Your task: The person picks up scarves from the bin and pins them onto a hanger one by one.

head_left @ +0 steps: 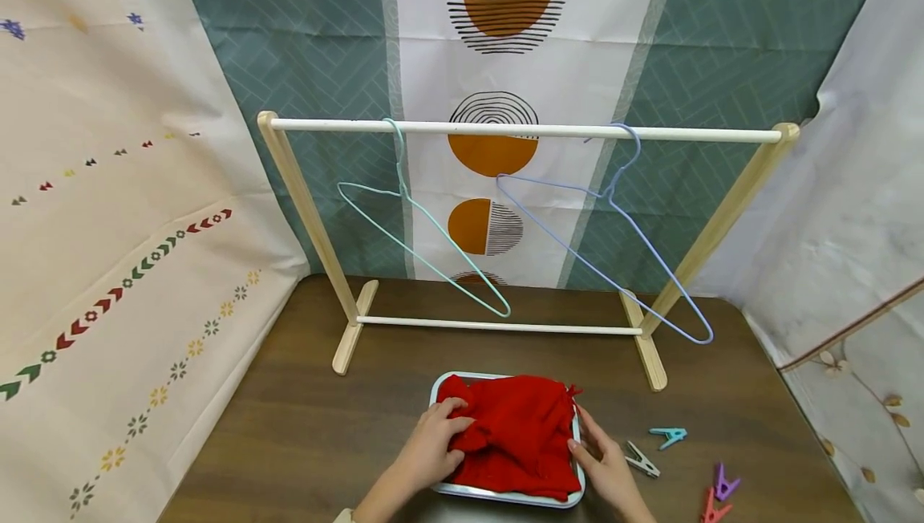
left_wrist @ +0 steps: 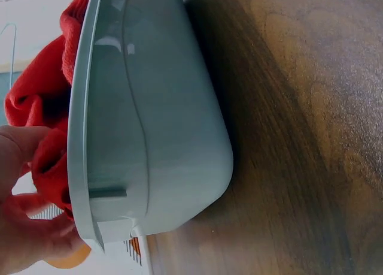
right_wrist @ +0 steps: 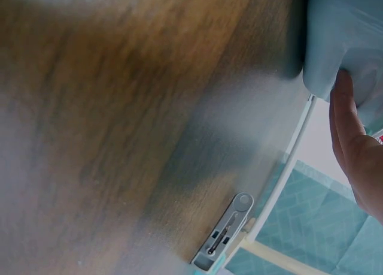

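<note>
A folded red cloth (head_left: 516, 435) fills a grey-green plastic bin (left_wrist: 161, 107) with a pale rim; a small fringe shows at its far right corner. My left hand (head_left: 431, 443) reaches over the bin's left rim and pinches a bunched fold of the cloth between thumb and fingers. On the other side, my right hand (head_left: 606, 463) holds the bin's right wall, thumb at the rim. Its fingers (right_wrist: 348, 116) lie along the outside of the wall. The underside of the cloth is hidden in the bin.
Behind the bin stands a wooden rack (head_left: 498, 128) with a mint hanger (head_left: 433, 222) and a lilac hanger (head_left: 613, 202). Right of the bin lie a grey clothespin (head_left: 641, 460), a teal clothespin (head_left: 670, 436), a purple one (head_left: 724, 481) and a red one (head_left: 713, 507).
</note>
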The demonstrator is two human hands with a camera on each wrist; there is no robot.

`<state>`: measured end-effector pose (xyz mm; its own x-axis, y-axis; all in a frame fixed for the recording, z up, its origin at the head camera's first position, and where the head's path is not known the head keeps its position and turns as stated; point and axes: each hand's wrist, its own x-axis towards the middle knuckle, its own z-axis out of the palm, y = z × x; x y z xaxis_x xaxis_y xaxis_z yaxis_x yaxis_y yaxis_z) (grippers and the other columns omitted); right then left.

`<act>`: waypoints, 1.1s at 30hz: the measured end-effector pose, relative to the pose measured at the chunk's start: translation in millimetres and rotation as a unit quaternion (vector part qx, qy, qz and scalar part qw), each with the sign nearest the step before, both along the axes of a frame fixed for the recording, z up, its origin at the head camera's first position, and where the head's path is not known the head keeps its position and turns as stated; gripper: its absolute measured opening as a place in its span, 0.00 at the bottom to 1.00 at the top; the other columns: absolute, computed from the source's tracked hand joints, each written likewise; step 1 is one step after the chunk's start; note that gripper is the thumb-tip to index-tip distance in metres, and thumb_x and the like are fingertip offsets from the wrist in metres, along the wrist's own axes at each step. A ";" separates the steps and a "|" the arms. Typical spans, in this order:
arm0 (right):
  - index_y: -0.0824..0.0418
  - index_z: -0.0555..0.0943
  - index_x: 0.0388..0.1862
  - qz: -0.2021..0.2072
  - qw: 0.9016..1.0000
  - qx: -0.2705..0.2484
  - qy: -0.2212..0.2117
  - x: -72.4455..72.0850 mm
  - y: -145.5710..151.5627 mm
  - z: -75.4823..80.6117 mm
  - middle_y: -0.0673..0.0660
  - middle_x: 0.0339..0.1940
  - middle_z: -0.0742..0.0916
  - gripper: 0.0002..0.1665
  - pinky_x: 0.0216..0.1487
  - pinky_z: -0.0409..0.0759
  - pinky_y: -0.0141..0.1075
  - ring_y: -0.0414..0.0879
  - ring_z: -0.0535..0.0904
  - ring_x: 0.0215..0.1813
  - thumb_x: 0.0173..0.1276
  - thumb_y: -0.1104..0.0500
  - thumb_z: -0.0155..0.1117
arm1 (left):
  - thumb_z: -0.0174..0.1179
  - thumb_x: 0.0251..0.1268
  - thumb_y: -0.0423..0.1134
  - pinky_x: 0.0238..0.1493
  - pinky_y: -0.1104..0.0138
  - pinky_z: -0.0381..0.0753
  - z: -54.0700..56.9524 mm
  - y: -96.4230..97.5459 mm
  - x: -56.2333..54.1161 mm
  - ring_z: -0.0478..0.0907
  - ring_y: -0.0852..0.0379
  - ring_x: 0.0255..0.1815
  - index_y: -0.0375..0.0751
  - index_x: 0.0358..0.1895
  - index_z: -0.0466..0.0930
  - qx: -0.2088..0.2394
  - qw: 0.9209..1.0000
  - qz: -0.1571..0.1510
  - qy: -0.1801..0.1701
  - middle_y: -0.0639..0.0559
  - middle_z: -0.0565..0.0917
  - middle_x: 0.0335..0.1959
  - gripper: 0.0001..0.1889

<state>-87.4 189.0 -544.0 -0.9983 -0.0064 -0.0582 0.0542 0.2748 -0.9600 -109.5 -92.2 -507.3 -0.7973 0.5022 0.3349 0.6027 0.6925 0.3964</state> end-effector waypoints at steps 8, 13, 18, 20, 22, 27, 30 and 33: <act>0.72 0.62 0.65 -0.011 1.000 -0.003 -0.004 1.0 -1.7 -3.1 0.72 0.56 0.74 0.33 0.42 0.75 0.26 0.53 0.75 0.51 0.62 0.66 0.60 | 0.58 0.27 0.19 0.36 0.72 0.75 -7.7 -0.9 -8.3 0.75 0.58 0.32 0.38 0.26 0.82 0.174 0.984 -0.027 0.033 0.53 0.77 0.32 0.16; 0.72 0.61 0.66 -0.008 1.000 -0.003 -0.014 1.3 -0.7 -2.1 0.73 0.57 0.73 0.34 0.42 0.74 0.27 0.56 0.74 0.52 0.63 0.65 0.59 | 0.55 0.27 0.16 0.35 0.75 0.75 2.9 -0.6 -14.5 0.76 0.58 0.31 0.38 0.25 0.82 0.232 0.972 -0.028 0.037 0.53 0.78 0.31 0.17; 0.72 0.60 0.66 -0.009 1.000 0.002 -0.017 0.1 0.0 -1.6 0.73 0.56 0.74 0.34 0.42 0.74 0.26 0.56 0.74 0.53 0.63 0.65 0.59 | 0.55 0.28 0.13 0.35 0.74 0.75 18.0 1.0 -20.0 0.77 0.54 0.31 0.38 0.25 0.82 0.267 0.962 -0.026 0.044 0.50 0.79 0.31 0.19; 0.72 0.60 0.66 -0.009 1.000 0.005 -0.013 -0.3 -0.1 -1.7 0.73 0.56 0.74 0.34 0.42 0.74 0.26 0.56 0.74 0.53 0.63 0.65 0.59 | 0.54 0.28 0.12 0.33 0.73 0.76 25.0 2.7 -20.8 0.77 0.52 0.30 0.37 0.25 0.81 0.281 0.958 -0.024 0.048 0.47 0.79 0.30 0.19; 0.73 0.60 0.65 -0.009 1.000 0.010 -0.010 -0.5 -0.1 -1.8 0.73 0.56 0.74 0.34 0.42 0.74 0.25 0.57 0.74 0.53 0.63 0.66 0.59 | 0.54 0.28 0.11 0.32 0.72 0.76 37.2 5.1 -19.0 0.77 0.49 0.30 0.35 0.24 0.81 0.296 0.953 -0.025 0.051 0.44 0.79 0.29 0.18; 0.74 0.61 0.64 -0.014 1.000 0.013 -0.005 -0.6 -1.3 -0.8 0.73 0.56 0.73 0.33 0.42 0.73 0.25 0.58 0.75 0.52 0.62 0.66 0.59 | 0.51 0.30 0.11 0.30 0.71 0.76 71.8 10.5 -10.8 0.76 0.47 0.29 0.31 0.24 0.79 0.313 0.948 -0.031 0.050 0.40 0.78 0.29 0.17; 0.76 0.61 0.64 -0.016 1.000 0.017 -0.005 -0.1 -2.0 0.3 0.74 0.57 0.72 0.33 0.44 0.73 0.26 0.59 0.74 0.53 0.62 0.66 0.58 | 0.51 0.31 0.11 0.30 0.71 0.77 81.1 12.0 -9.7 0.76 0.47 0.29 0.31 0.24 0.79 0.318 0.946 -0.034 0.048 0.40 0.79 0.29 0.16; 0.75 0.62 0.63 -0.018 1.000 0.015 -0.010 0.4 -2.7 1.4 0.74 0.57 0.73 0.32 0.45 0.74 0.27 0.59 0.73 0.54 0.63 0.66 0.58 | 0.51 0.32 0.11 0.30 0.71 0.78 87.0 13.0 -11.0 0.77 0.46 0.29 0.31 0.24 0.79 0.329 0.943 -0.038 0.042 0.38 0.78 0.30 0.16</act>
<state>-87.0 186.3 -542.6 -0.9965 0.0321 -0.0770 0.0831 0.3010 -0.9500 -120.4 -79.2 -420.3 -0.7240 0.2192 0.6541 0.6893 0.2667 0.6736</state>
